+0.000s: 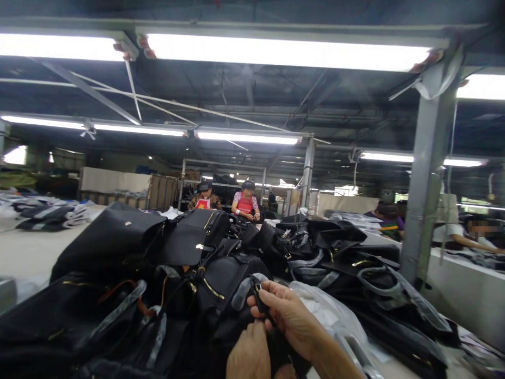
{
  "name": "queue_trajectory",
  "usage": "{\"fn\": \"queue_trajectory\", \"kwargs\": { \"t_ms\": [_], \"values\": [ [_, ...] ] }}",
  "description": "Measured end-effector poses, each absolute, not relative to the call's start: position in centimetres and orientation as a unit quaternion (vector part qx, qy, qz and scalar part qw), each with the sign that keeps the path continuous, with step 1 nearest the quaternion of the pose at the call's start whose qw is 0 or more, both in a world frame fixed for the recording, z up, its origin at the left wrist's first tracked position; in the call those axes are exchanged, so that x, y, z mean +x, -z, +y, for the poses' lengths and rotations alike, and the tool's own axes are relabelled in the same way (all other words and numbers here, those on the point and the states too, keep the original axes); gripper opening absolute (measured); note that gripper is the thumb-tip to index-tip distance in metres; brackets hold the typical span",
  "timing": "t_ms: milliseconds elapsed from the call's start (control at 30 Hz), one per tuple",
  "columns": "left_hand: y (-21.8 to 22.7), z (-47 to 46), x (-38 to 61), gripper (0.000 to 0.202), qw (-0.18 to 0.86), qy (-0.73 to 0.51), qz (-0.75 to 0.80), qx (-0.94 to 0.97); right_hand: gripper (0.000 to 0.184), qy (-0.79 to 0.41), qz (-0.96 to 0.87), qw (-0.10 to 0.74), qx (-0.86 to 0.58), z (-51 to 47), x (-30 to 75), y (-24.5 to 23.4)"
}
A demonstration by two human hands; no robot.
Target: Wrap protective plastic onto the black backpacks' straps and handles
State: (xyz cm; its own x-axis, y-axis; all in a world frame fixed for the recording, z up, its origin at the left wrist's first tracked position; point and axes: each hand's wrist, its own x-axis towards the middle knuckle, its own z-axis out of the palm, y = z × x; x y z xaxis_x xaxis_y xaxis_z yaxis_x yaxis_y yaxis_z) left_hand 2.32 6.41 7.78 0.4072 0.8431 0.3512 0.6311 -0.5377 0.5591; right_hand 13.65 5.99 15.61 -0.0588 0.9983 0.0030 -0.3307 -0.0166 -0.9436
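Note:
My right hand (286,316) is closed in a pinch on a black strap (257,293) of a black handbag, at the bottom centre. My left hand (249,351) sits just below it, fingers curled onto the same bag; what they grip is hidden. A large heap of black handbags (189,247) with gold zips and hardware lies in front of both hands. Clear plastic wrapping (327,313) lies to the right of my right hand.
More black bags (355,263) pile up along the table to the right. A grey steel post (424,179) stands at right. Two people in red aprons (245,202) work at the far end, others sit at right. Stacked goods (51,213) lie at far left.

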Motion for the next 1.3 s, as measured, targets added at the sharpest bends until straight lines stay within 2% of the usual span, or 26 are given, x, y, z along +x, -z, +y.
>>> {"fn": "queue_trajectory", "kwargs": {
  "t_ms": [200, 367, 433, 500, 533, 600, 700, 800, 1000, 1167, 1300],
  "values": [
    [-10.2, 10.3, -1.8, 0.078, -0.011, -0.301, 0.342, 0.890, 0.041, -0.612, -0.369, 0.605, -0.351, 5.7, 14.3, -15.7],
    [-11.7, 14.5, -4.8, 0.087, -0.018, -0.354, 0.332, 0.874, 0.043, -0.586, -0.373, 0.643, -0.322, 7.0, 12.4, -13.9],
    [-12.7, 14.0, -4.7, 0.077, -0.027, -0.367, 0.358, 0.858, 0.044, -0.544, -0.393, 0.661, -0.335, 7.7, 11.6, -13.5],
    [-13.3, 12.2, -4.1, 0.049, -0.032, -0.401, 0.400, 0.823, 0.047, -0.483, -0.420, 0.676, -0.366, 8.2, 11.2, -13.5],
    [-13.5, 11.1, -3.7, 0.036, -0.005, -0.424, 0.408, 0.809, 0.048, -0.457, -0.433, 0.678, -0.381, 8.3, 11.1, -13.6],
    [-13.3, 9.0, -2.8, 0.024, 0.122, -0.444, 0.399, 0.793, 0.048, -0.427, -0.455, 0.671, -0.400, 8.3, 11.1, -13.8],
    [-12.7, 7.6, -2.0, 0.020, 0.324, -0.446, 0.378, 0.744, 0.046, -0.425, -0.478, 0.652, -0.407, 7.8, 11.1, -13.9],
    [-12.4, 8.0, -1.7, 0.019, 0.425, -0.446, 0.378, 0.691, 0.047, -0.444, -0.492, 0.626, -0.411, 7.4, 11.2, -13.9],
    [-12.9, 9.2, -2.1, 0.015, 0.551, -0.414, 0.364, 0.627, 0.039, -0.437, -0.526, 0.590, -0.428, 7.3, 12.5, -14.0],
    [-13.6, 8.9, -1.9, 0.018, 0.555, -0.410, 0.355, 0.631, 0.035, -0.425, -0.543, 0.579, -0.436, 6.7, 14.0, -14.1],
    [-14.5, 8.3, -1.4, 0.026, 0.578, -0.415, 0.330, 0.620, 0.034, -0.456, -0.567, 0.513, -0.456, 5.9, 14.6, -14.4]
  ]
}}
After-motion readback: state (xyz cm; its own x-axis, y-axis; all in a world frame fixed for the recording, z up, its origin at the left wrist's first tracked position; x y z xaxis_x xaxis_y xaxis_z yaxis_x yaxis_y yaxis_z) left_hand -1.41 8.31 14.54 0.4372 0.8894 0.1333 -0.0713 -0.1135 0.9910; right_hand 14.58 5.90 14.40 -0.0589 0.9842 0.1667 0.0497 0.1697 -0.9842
